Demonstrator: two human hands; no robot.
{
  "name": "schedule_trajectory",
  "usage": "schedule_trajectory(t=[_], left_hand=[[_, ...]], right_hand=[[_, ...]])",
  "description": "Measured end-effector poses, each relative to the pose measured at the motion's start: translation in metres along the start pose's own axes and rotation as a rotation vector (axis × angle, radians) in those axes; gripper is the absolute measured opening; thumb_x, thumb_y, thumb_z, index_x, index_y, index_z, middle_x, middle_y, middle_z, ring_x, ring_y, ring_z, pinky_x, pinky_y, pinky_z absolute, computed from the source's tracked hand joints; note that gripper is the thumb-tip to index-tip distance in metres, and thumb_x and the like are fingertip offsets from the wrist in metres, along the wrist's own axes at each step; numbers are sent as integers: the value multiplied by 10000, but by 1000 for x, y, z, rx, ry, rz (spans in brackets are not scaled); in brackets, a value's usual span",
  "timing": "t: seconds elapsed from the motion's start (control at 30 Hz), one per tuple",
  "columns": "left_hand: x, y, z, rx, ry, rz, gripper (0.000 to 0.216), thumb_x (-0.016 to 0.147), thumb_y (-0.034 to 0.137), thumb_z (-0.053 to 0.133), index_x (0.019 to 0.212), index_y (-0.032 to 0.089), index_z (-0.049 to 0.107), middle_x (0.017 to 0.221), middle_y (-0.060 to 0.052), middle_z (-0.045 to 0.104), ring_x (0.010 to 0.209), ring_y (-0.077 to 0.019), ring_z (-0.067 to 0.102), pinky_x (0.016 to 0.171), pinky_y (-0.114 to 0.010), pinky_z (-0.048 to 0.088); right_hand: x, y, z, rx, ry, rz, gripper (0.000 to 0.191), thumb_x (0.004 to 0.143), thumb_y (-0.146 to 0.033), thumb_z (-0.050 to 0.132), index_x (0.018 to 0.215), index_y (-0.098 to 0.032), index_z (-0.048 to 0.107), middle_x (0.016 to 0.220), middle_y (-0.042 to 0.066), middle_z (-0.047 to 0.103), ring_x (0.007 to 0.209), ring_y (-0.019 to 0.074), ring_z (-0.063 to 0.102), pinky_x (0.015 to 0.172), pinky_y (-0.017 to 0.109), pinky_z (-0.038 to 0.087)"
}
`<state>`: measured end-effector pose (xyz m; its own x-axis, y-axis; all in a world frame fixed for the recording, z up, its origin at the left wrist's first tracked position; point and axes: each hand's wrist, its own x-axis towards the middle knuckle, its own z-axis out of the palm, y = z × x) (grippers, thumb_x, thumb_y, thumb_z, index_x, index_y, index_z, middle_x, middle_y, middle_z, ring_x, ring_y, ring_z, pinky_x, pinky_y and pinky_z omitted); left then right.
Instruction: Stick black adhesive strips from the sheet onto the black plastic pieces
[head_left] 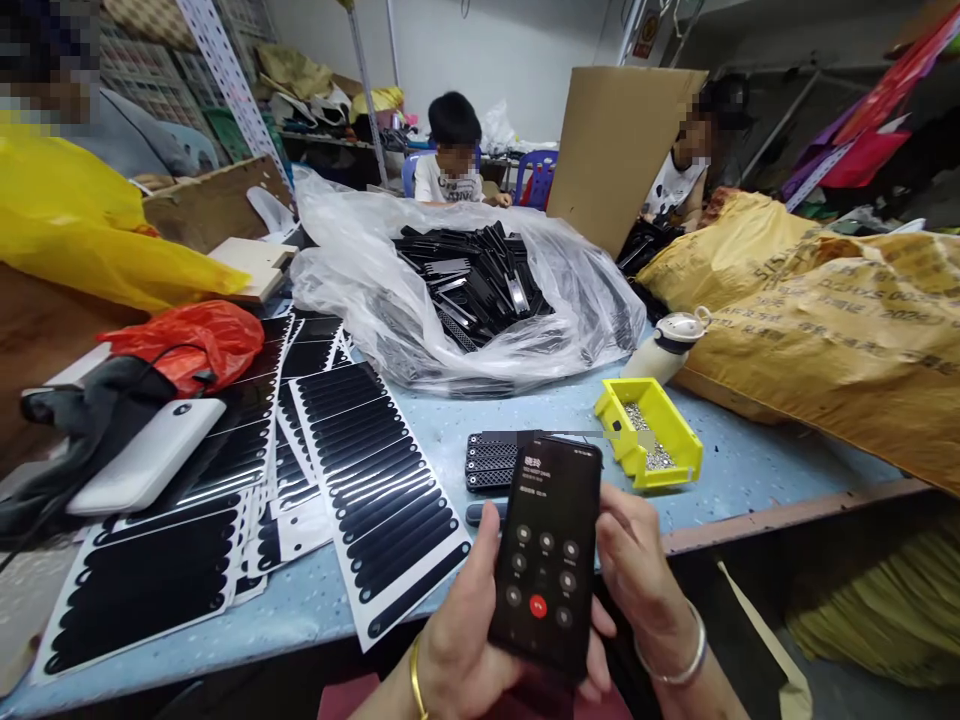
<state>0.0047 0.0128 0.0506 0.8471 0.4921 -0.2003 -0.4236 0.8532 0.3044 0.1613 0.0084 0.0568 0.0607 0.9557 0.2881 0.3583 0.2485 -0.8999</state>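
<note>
A black smartphone [546, 556] showing a call screen with a red hang-up button is held upright at the bottom centre. My left hand [457, 640] is wrapped round its left and lower edge, thumb up along the side. My right hand [637, 575] cups the phone's right edge with curled fingers. Just beyond the phone lie a few stacked black perforated parts [491, 462] on the blue table [450, 410].
Sheets of black adhesive strips [379, 490] cover the table's left, with a white power bank [146, 455] and a red bag [195, 340]. A clear bag of black parts [469, 280] sits mid-table; a yellow bin [651, 435], white bottle [664, 345], yellow sacks [832, 320] right. Three other people sit around the table.
</note>
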Motion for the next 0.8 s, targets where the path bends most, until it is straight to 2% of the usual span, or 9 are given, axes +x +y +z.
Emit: schedule_trajectory(t=[0.07,0.13,0.23,0.33,0.43,0.63,0.73,0.8], left_hand=[[-3,4,-10,11,49,61,941,820,801,193,1046,25,673,925,-213,710,708,-274,683,689,-375,495],[-6,7,-18,21,104,119,878,873,737,196,1085,24,662,971,-216,703,746,-280,683,722,-388,491],[-6,10,-27,17,150,141,835,905,688,197,1045,20,678,926,-212,705,733,-281,676,718,-398,496],[-5,11,-30,7,176,127,835,914,674,191,971,12,696,845,-206,709,712,-270,673,700,-379,502],[-5,12,-30,-10,196,108,826,920,665,179,946,27,703,847,-196,717,674,-253,670,679,-369,508],[-13,14,-36,2,192,95,854,921,665,145,898,29,715,817,-187,718,658,-251,677,685,-365,511],[-21,12,-41,-4,151,63,899,909,681,119,910,12,720,834,-207,717,682,-271,691,675,-371,517],[-26,7,-42,-9,108,-11,964,875,728,100,871,-7,723,818,-234,714,665,-285,695,648,-372,521]], right_hand=[[0,2,-12,-195,85,-25,304,938,-385,522,1078,-169,683,808,62,716,674,206,677,621,299,560],[-10,2,-20,-396,108,-165,229,917,-227,559,1106,-171,676,859,72,726,726,208,688,671,306,562],[-30,0,-23,-491,-78,-443,379,897,-96,525,1268,-133,590,930,109,721,795,220,687,714,325,563],[-43,-2,-16,-430,-269,-536,487,912,-77,447,1399,-79,448,906,119,707,752,205,666,657,311,561],[-45,-5,-10,-409,-331,-491,525,905,-60,438,1427,-66,393,924,125,694,747,197,645,640,312,550],[-43,-9,-12,-350,-286,-389,451,893,-82,510,1341,-134,511,880,88,687,725,173,629,672,301,537],[-33,4,-8,-126,-232,-147,328,924,-211,542,1245,-169,595,864,77,694,730,171,649,679,293,541],[-20,11,2,162,-199,83,367,957,-399,488,1212,-170,618,941,107,708,804,205,674,680,314,552]])
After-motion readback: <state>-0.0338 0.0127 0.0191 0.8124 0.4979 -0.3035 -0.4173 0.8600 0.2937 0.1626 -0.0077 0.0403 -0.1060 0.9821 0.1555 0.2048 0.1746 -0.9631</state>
